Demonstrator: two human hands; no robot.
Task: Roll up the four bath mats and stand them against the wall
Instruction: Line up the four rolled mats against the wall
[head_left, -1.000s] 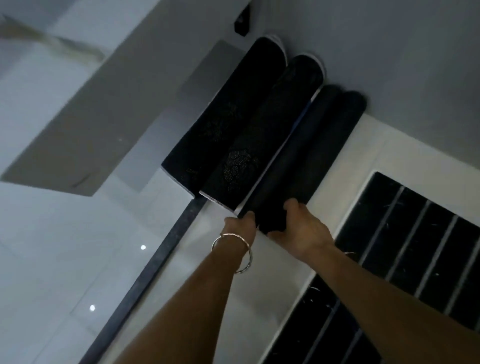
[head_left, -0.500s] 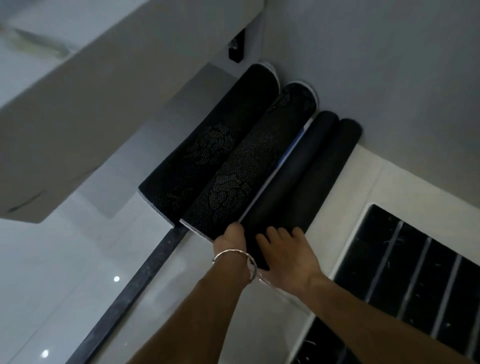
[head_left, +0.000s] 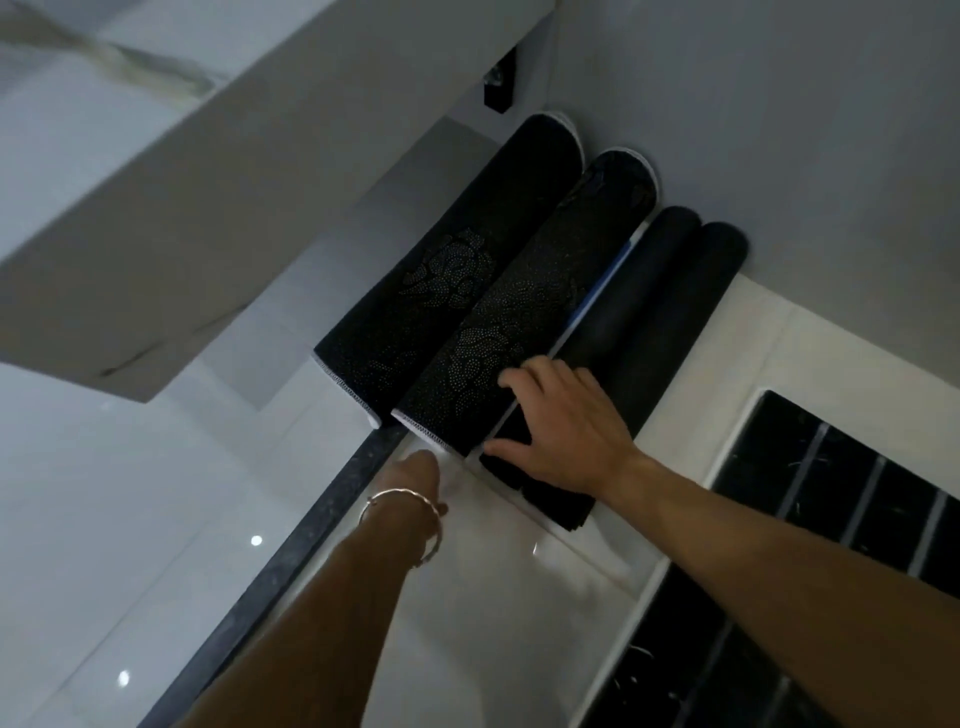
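Right fingers (head_left: 519, 375): straight and spread wide, gripping nothing; the foremost tip touches the lower part of the second mat (head_left: 524, 312), the thumb lies on the bottom end of the third mat (head_left: 623, 306); the right hand (head_left: 566, 431) rests flat, palm down, across the lower ends of the third mat and the fourth mat (head_left: 691, 322).

Left hand (head_left: 418, 470): only its back shows, just below the bottom edge of the second mat; its fingers are hidden, so whether they are wide, narrow or holding cannot be told; a thin bracelet (head_left: 405, 496) sits on that wrist.

Mats: all four rolled, dark, side by side and touching; top ends against the wall (head_left: 779, 130), bottom ends at the floor (head_left: 493, 571); the first mat (head_left: 457, 260), leftmost, and the second carry a dotted pattern and a pale stitched edge; the third and fourth are plain; a blue edge shows between second and third.

Surroundings: a dark strip (head_left: 291, 566) runs along the floor from the foot of the first two mats toward the viewer; black tiles (head_left: 831, 493) with pale joints lie to the right; a pale counter (head_left: 156, 182) overhangs at upper left.
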